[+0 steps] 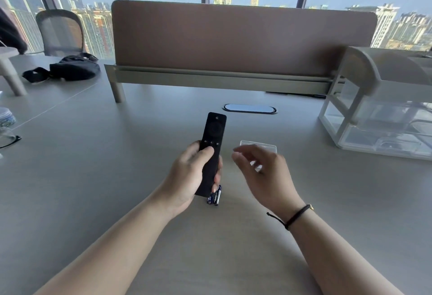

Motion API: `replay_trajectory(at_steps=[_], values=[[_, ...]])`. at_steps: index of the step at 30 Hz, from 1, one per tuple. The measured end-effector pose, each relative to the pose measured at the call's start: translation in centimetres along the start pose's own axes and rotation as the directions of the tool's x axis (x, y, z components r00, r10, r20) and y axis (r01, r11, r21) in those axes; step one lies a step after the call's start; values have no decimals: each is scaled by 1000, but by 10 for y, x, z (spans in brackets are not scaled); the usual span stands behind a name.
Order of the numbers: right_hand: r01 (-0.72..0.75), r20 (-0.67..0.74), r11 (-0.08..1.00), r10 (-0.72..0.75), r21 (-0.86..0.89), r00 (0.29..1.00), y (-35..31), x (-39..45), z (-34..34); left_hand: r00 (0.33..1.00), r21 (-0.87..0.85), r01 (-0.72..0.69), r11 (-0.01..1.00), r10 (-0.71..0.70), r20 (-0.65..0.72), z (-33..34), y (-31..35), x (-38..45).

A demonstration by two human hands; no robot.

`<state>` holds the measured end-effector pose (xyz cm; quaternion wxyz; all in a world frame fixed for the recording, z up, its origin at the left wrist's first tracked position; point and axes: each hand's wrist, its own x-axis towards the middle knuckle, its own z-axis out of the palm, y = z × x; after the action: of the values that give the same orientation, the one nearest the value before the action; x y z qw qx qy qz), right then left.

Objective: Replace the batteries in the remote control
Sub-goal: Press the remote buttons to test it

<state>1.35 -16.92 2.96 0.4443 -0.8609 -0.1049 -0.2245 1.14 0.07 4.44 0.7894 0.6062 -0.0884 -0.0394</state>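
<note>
My left hand (pixel 190 173) grips a slim black remote control (pixel 213 140), buttons facing up, its top end pointing away from me, with my thumb resting on its face. Two small blue batteries (pixel 215 197) lie on the table just under the remote's near end. My right hand (pixel 264 173) hovers to the right of the remote with fingers apart and holding nothing; it looks blurred. A small clear plastic case (pixel 258 146) lies on the table behind my right hand, partly hidden by the fingers.
A grey desk (pixel 117 166) carries a brown divider panel (pixel 243 37) at the back, an oval cable port (pixel 250 108), a clear plastic drawer unit (pixel 378 117) at right, and a black bag (pixel 70 67) at far left. Glasses (pixel 8 138) lie at the left edge.
</note>
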Motion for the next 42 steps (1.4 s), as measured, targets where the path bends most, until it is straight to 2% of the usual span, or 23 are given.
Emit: replay_trajectory(at_steps=[2,4,11,20,30,35,42], values=[[-69,139,965,35,252,990,-16,-7,4,997,58,-54,997,51,53,4,-5,-3],[-123,231,911,31,393,972,-25,-11,8,990,90,-100,991,90,107,8,-7,-5],[-233,242,801,114,551,963,-30,-10,7,976,105,-87,991,64,208,6,-7,-7],[-392,254,700,299,597,920,-22,-4,1,962,160,-72,985,27,270,8,-7,-12],[-365,195,735,310,571,930,-26,-1,-3,956,249,-54,967,-22,291,9,-9,-15],[-344,194,744,284,572,939,-28,-3,-2,960,229,-61,971,-6,279,8,-4,-13],[-243,81,805,238,542,968,-30,-1,-3,936,191,-9,982,-59,348,9,-5,-17]])
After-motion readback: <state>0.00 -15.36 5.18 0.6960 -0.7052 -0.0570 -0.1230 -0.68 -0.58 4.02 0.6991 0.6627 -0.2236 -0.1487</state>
